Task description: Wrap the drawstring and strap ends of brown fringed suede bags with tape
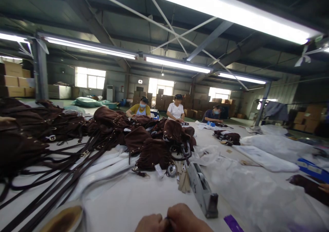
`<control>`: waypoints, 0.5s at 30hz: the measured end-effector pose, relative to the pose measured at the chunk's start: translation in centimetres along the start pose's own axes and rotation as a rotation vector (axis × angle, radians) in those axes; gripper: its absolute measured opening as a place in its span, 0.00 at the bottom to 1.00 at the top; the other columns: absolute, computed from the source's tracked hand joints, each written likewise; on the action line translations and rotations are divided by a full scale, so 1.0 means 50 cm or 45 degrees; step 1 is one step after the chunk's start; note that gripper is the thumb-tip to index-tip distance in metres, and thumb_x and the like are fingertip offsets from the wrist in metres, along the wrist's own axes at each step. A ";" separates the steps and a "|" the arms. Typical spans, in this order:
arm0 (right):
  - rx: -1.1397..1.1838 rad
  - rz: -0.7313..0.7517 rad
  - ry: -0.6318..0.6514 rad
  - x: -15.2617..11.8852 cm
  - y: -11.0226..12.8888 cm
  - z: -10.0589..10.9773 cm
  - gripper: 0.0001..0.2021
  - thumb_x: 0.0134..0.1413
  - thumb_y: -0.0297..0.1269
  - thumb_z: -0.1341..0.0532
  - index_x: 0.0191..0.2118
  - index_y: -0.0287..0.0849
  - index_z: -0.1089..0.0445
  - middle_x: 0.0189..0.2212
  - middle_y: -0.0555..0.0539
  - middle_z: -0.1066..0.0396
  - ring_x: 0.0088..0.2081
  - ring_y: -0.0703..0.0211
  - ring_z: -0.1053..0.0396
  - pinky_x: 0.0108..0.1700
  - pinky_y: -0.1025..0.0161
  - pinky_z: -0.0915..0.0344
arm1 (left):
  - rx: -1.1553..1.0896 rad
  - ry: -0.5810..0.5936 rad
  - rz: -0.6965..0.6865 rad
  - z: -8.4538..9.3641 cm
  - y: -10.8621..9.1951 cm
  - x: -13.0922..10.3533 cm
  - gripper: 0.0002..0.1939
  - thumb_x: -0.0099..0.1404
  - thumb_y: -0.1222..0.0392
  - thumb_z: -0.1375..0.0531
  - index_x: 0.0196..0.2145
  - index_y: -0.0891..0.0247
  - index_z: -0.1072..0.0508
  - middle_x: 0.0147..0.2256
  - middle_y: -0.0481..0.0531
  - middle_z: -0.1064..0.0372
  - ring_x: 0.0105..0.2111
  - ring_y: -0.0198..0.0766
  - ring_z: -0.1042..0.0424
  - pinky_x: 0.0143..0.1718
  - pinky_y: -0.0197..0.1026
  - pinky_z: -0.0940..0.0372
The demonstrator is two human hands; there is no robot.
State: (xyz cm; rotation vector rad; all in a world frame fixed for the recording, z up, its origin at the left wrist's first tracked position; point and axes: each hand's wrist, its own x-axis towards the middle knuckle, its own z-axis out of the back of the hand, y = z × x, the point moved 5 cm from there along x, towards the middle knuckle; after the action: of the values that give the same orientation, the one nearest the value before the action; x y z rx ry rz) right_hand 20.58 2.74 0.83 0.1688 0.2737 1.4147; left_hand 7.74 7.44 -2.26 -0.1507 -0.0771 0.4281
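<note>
At the bottom edge, my left hand (150,223) and my right hand (184,218) meet knuckle to knuckle, both closed. A small dark bit shows between the fingers, too little to name; the rest is hidden or cut off by the frame. Just ahead and to the right of them stands a grey tape dispenser (197,180). Beyond the hands lie beige tags (183,180), a small clear roll (171,170) and a pale plastic packet (159,170). Behind these, dark brown bags (154,153) with metal fittings are piled up.
Long brown straps (64,177) spread over the white table (115,197) at left, near a roll with a brown core (63,220). Clear plastic bags (246,191) and a blue box (312,169) lie right. Several people sit across the table; other hands show at both side edges.
</note>
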 end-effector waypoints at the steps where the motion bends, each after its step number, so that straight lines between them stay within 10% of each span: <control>1: 0.004 0.019 0.008 0.000 0.000 0.001 0.05 0.46 0.43 0.37 0.28 0.51 0.25 0.28 0.48 0.23 0.38 0.50 0.27 0.37 0.62 0.37 | 0.044 0.052 0.001 0.008 0.001 -0.004 0.12 0.66 0.53 0.45 0.43 0.55 0.25 0.35 0.55 0.25 0.33 0.48 0.25 0.30 0.41 0.34; 10: -0.116 -0.192 -0.096 -0.008 0.019 0.011 0.13 0.53 0.35 0.44 0.38 0.39 0.24 0.38 0.36 0.22 0.42 0.44 0.25 0.40 0.57 0.35 | 0.018 -0.081 0.167 -0.011 -0.070 -0.009 0.15 0.66 0.69 0.48 0.47 0.60 0.28 0.44 0.58 0.26 0.42 0.49 0.28 0.40 0.45 0.32; 15: -0.148 0.117 0.033 -0.018 0.026 0.013 0.11 0.54 0.33 0.44 0.38 0.39 0.24 0.39 0.37 0.22 0.43 0.47 0.26 0.44 0.59 0.37 | -0.006 -0.102 -0.073 0.024 -0.073 -0.054 0.14 0.67 0.60 0.43 0.50 0.58 0.32 0.46 0.55 0.29 0.43 0.45 0.31 0.43 0.44 0.34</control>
State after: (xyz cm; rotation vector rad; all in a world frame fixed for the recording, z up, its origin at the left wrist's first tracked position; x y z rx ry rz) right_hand 19.39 2.08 1.88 0.0682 0.2061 1.5202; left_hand 6.65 3.20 -0.61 -0.1357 -0.1607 0.3770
